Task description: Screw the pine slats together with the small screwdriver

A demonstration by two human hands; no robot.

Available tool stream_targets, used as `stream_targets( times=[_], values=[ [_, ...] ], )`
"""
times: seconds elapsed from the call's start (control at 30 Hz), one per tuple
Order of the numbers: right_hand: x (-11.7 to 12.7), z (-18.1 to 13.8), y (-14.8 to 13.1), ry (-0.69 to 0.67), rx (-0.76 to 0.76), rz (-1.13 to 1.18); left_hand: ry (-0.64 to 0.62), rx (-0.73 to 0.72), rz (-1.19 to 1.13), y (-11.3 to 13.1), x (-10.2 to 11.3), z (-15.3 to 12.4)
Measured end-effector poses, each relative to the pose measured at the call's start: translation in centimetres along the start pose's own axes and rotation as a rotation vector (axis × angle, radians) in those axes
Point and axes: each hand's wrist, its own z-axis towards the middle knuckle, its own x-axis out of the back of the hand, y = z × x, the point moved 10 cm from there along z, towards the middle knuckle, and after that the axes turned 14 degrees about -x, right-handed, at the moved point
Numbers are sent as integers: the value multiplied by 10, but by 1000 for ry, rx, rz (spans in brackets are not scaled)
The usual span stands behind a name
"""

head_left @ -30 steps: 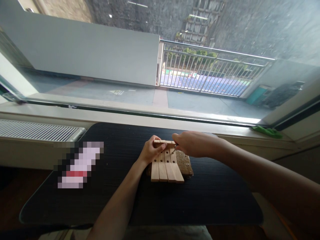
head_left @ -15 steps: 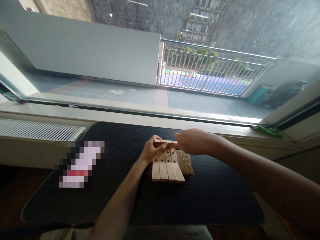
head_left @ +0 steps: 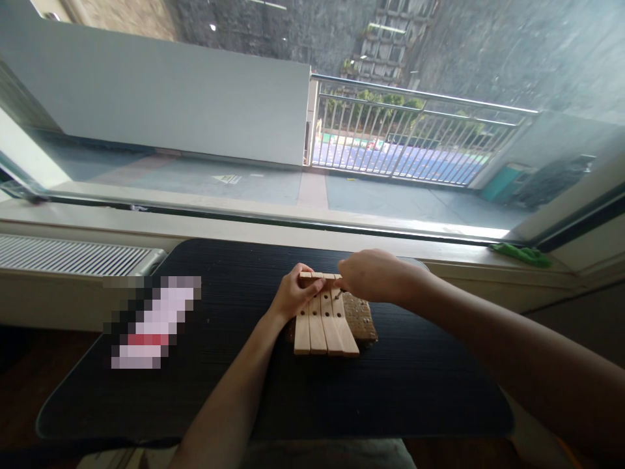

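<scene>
A pale wooden piece of several slats side by side (head_left: 317,332), with dark round holes and a raised strip along its far edge, lies on a rough brown block (head_left: 361,316). My left hand (head_left: 294,296) grips its far left edge, the thumb lying over the top of the slats. My right hand (head_left: 371,277) is closed above the far right corner. From its fingers a thin dark tool tip (head_left: 338,295) points down at a hole in the rightmost slats. The rest of that tool is hidden in my fist.
Block and wood sit on a black table (head_left: 234,286) with rounded corners. A blurred-out pinkish item (head_left: 156,319) lies on its left part. Behind it are a radiator (head_left: 73,254), a windowsill and a large window. A green cloth (head_left: 522,254) rests on the sill at right.
The view has shifted very slightly. Both hands stay in the same places on and above the wood; my right hand looks slightly turned at most.
</scene>
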Motion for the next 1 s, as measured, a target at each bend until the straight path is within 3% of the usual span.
stream_targets(
  times=[0.2, 0.5, 0.67, 1.0],
  values=[
    [-2, 5, -4, -11, 2, -75, 19, 1, -1, 2, 2, 0],
    [6, -17, 8, 107, 137, 71, 3, -24, 6, 3, 1, 1],
    [13, -17, 26, 165, 133, 142, 2, 0, -17, 5, 0, 0],
    [-5, -9, 27, 120, 180, 267, 10, -6, -14, 4, 1, 0]
  ],
)
